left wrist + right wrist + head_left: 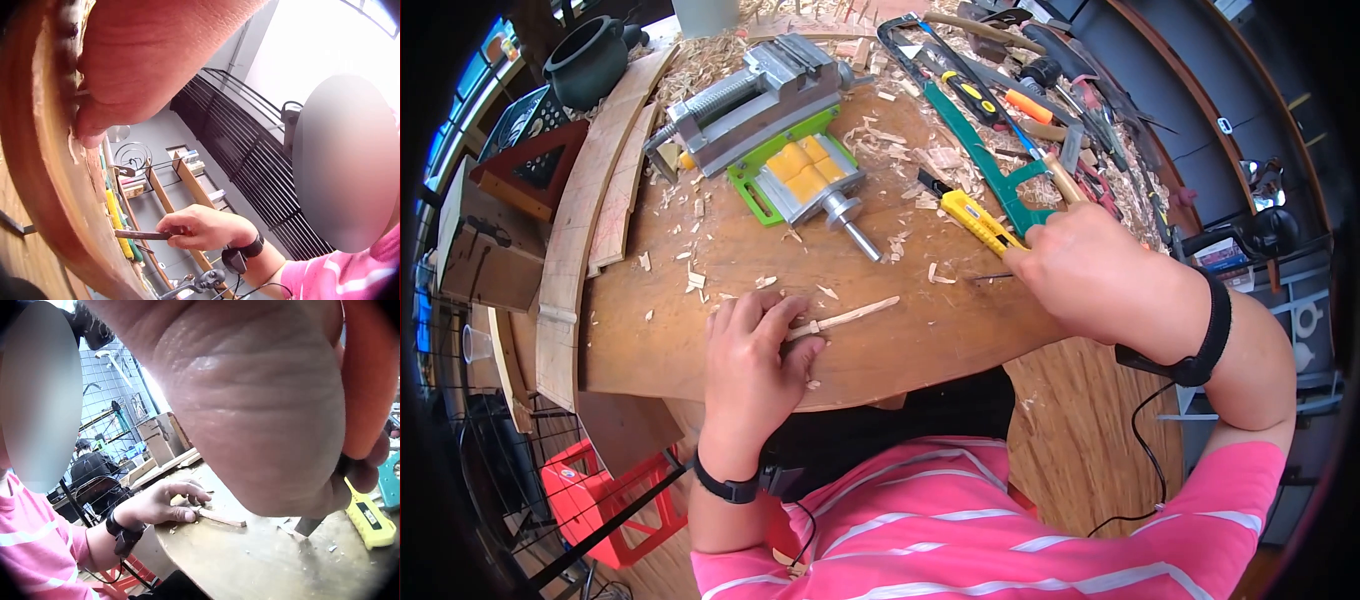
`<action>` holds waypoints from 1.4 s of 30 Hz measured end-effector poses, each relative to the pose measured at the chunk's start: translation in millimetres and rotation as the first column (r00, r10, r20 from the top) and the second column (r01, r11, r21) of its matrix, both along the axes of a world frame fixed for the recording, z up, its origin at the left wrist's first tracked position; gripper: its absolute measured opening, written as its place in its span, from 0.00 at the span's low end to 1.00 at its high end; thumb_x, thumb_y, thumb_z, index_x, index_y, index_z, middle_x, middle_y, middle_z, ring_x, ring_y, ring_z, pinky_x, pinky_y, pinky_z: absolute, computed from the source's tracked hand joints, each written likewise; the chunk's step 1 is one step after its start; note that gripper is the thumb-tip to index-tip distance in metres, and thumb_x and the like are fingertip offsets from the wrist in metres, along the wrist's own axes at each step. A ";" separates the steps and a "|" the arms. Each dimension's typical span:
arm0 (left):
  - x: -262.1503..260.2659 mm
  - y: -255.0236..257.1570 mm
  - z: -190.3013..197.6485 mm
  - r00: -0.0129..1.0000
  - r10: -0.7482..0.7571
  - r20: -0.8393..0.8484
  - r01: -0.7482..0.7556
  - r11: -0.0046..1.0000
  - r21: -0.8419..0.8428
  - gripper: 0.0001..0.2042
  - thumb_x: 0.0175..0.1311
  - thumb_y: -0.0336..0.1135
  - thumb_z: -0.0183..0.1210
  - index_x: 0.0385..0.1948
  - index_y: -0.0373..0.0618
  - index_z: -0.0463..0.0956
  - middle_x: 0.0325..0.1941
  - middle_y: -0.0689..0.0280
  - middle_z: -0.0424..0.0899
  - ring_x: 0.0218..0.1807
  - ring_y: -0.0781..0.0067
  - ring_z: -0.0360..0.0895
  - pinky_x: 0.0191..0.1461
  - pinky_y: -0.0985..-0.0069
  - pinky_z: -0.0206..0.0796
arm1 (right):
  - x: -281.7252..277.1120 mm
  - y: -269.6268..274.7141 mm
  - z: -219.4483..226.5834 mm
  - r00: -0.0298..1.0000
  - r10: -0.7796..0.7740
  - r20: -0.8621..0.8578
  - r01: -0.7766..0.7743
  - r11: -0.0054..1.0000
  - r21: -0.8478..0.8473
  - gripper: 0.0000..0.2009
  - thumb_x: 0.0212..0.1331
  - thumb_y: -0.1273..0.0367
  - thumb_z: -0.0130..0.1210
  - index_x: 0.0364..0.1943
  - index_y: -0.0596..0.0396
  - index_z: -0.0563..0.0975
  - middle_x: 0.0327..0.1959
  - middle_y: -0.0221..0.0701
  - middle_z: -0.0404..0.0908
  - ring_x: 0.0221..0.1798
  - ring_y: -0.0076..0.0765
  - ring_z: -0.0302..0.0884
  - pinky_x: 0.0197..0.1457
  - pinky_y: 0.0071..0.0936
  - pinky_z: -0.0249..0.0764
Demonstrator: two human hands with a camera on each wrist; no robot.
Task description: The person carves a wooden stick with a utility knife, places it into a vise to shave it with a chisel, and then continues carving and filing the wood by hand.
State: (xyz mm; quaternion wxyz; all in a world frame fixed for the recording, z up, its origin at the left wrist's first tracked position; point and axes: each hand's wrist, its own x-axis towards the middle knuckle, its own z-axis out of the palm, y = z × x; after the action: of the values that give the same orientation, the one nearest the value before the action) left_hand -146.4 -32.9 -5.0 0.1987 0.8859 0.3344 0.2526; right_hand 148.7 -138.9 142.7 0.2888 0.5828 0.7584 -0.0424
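A thin carved wooden stick (858,314) lies low over the tabletop near its front edge, with one end between the thumb and fingers of the left hand (752,345). The right hand (1090,262), beside the yellow cutter (982,221), grips a bladed tool. Its dark, flat blade (142,235) points away from the fist in the left wrist view. An orange handle (370,375) shows against the palm in the right wrist view. Between the blade and the stick there is a gap. The left fingertips are partly hidden in the left wrist view.
A metal vise (765,95) on a green base stands at the back left. Behind the right hand lie a green saw (975,140) and several hand tools among shavings. Long boards (590,200) line the left side, near a dark pot (587,65).
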 end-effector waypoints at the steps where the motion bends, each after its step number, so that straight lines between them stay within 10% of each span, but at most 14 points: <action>1: -1.2 1.0 -0.7 1.000 0.010 -0.009 -0.010 1.000 0.000 0.18 0.51 0.34 0.76 0.45 0.48 0.87 0.43 0.64 0.84 0.48 0.56 0.79 0.55 0.60 0.68 | 2.9 -1.2 1.1 1.000 -0.013 0.020 0.013 1.000 -0.006 0.06 0.49 0.70 0.66 0.32 0.54 0.84 0.27 0.39 0.87 0.38 0.47 0.90 0.39 0.41 0.83; 12: 7.4 8.4 -9.3 0.997 -0.032 0.072 0.027 0.997 0.069 0.10 0.53 0.32 0.74 0.37 0.52 0.87 0.39 0.69 0.84 0.43 0.59 0.79 0.49 0.61 0.68 | 19.2 -7.0 31.8 0.985 -0.140 0.105 0.143 0.990 -0.022 0.07 0.52 0.69 0.63 0.34 0.57 0.84 0.31 0.39 0.86 0.38 0.48 0.88 0.43 0.43 0.82; 18: 8.7 8.7 -8.3 0.995 -0.035 0.089 0.031 0.998 0.046 0.10 0.53 0.30 0.74 0.37 0.50 0.87 0.38 0.68 0.84 0.41 0.59 0.79 0.46 0.62 0.67 | -5.4 -8.0 18.5 0.982 0.190 0.012 -0.188 0.955 0.230 0.03 0.52 0.69 0.59 0.28 0.51 0.79 0.26 0.31 0.78 0.32 0.40 0.83 0.38 0.38 0.77; 21: 9.9 7.7 -5.5 0.994 -0.032 0.103 0.028 0.999 0.040 0.10 0.53 0.30 0.74 0.36 0.49 0.87 0.37 0.66 0.83 0.39 0.58 0.79 0.44 0.61 0.67 | -31.7 -3.6 11.8 0.989 0.141 0.040 -0.145 0.979 0.143 0.10 0.49 0.69 0.61 0.37 0.50 0.80 0.30 0.29 0.77 0.38 0.37 0.82 0.41 0.37 0.77; 42: 7.8 10.7 -7.8 0.995 -0.045 0.083 0.043 0.999 0.029 0.09 0.53 0.29 0.73 0.36 0.50 0.86 0.37 0.69 0.82 0.41 0.62 0.79 0.46 0.64 0.67 | -35.4 12.7 -3.7 0.958 0.268 0.098 -0.285 0.913 0.293 0.05 0.48 0.68 0.61 0.23 0.50 0.77 0.24 0.29 0.74 0.29 0.35 0.78 0.33 0.32 0.72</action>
State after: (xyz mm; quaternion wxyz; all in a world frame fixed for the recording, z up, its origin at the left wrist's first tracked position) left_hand -138.7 -22.1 -12.9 0.2061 0.8843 0.3027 0.2897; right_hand 113.3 -126.2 139.0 0.2199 0.5080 0.8223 0.1322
